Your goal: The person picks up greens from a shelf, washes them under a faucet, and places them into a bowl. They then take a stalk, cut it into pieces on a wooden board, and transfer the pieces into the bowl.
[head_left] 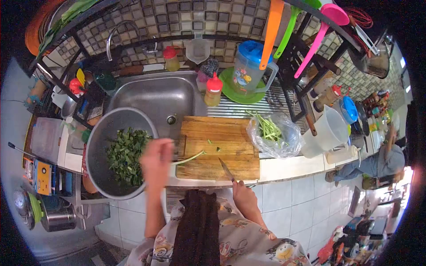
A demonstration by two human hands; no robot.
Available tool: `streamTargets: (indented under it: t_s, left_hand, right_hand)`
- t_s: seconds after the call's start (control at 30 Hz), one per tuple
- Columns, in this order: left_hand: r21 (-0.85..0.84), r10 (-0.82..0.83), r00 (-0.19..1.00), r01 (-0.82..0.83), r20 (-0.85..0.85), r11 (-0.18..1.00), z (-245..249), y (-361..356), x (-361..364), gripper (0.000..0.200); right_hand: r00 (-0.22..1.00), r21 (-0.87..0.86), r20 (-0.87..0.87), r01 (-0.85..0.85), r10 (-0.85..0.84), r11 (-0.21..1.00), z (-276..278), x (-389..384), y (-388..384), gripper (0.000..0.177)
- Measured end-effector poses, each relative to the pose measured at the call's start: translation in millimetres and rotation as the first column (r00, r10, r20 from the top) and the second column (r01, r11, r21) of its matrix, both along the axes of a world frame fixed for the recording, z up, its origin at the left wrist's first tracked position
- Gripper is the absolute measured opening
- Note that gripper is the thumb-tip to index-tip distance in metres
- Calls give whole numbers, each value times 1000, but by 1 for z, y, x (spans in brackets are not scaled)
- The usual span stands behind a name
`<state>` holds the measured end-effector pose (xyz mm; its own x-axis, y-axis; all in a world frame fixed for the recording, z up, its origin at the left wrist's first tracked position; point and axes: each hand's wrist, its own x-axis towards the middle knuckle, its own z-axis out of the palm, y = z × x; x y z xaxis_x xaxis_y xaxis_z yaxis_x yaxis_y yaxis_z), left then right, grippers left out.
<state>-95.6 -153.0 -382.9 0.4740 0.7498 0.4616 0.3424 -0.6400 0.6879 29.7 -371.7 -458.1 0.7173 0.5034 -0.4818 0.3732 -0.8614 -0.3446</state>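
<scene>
My left hand (156, 155), smeared by motion, hovers over the right rim of a large grey bowl (94, 155). Chopped green leaves (128, 153) fill the bottom of the bowl. A pale green stem (190, 158) stretches from beside my left wrist onto the wooden cutting board (217, 128); I cannot tell whether the fingers hold it. At the board's front edge my right hand (244, 195) grips a knife (226, 170), blade pointing away over the wood. A few small green bits (218, 149) lie on the board. Cut stems (268, 127) rest in a clear plastic bag (288, 135) at the board's right.
Behind the board is a steel sink (155, 91). A lidded pitcher (249, 68) stands on a green plate (228, 91), near a red-capped bottle (213, 91). Colourful ladles (317, 46) hang from the rack overhead. To the right are a translucent jug (326, 133) and a person (384, 162).
</scene>
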Motion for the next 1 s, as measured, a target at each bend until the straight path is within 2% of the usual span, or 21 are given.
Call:
streamTargets:
  t_s: [0.07,0.1,0.13,0.2,0.23,0.3,0.33,0.4,0.43,0.5,0.57,0.63,0.67,0.73,0.77,0.83,0.97,1.0]
  left_hand:
    - [214,210,977,-212,35,954,24,19,-40,5]
    - [194,247,969,-243,3,951,25,33,-62,8]
    - [144,302,947,-285,-111,948,28,42,-79,12]
    - [269,290,887,-199,-359,942,0,72,-121,21]
    - [273,299,884,-207,-359,940,-7,74,-121,21]
    - [495,524,835,-388,-168,777,-17,75,-115,26]
    - [492,520,838,-386,-167,780,-7,66,-101,26]
    - [169,437,899,-433,13,885,12,41,-65,27]
    - [190,356,934,-356,38,915,14,31,-47,23]
    - [85,92,992,-85,-82,993,9,14,-12,19]
    - [-21,-147,977,146,-151,989,-8,-5,26,20]
    - [31,-248,939,262,-238,965,-50,-13,63,28]
    - [31,-252,939,266,-235,963,-62,-16,72,28]
    - [60,-221,851,282,-476,958,-82,-21,87,34]
    - [59,-225,850,286,-476,956,-92,-22,95,34]
    - [-83,-259,854,249,-452,965,-105,-20,108,33]
    - [-4,-304,839,339,-451,941,-130,-10,115,23]
    - [-138,-386,825,363,-412,922,-143,-4,119,18]
  right_hand:
    - [1000,-6,-14,0,0,1000,0,0,0,43]
    - [1000,-3,-18,-3,3,1000,0,2,0,43]
    - [1000,0,-16,-19,19,1000,1,4,-1,43]
    - [999,7,-17,-50,50,999,3,6,-1,44]
    - [998,-8,-12,-65,65,998,6,8,-1,44]
    - [997,-25,-4,-74,74,997,7,9,0,44]
    - [998,-12,-7,-65,65,998,6,10,0,44]
    - [999,-6,-10,-48,48,999,6,8,-2,43]
    - [999,9,-9,-33,33,999,6,6,-2,43]
    - [1000,30,-7,-12,12,999,6,5,-1,43]
    - [1000,19,3,-22,22,1000,4,3,-2,43]
    - [1000,27,-4,-6,6,1000,6,1,-1,42]
    - [1000,37,-8,5,-4,999,8,0,0,42]
    - [1000,47,-5,21,-21,999,8,-2,0,42]
    - [999,55,-10,32,-32,998,8,-3,0,41]
    - [999,47,-10,49,-49,998,5,-5,1,42]
    - [999,31,10,43,-43,999,3,-6,-1,42]
    - [999,26,1,47,-47,999,4,-7,-2,42]
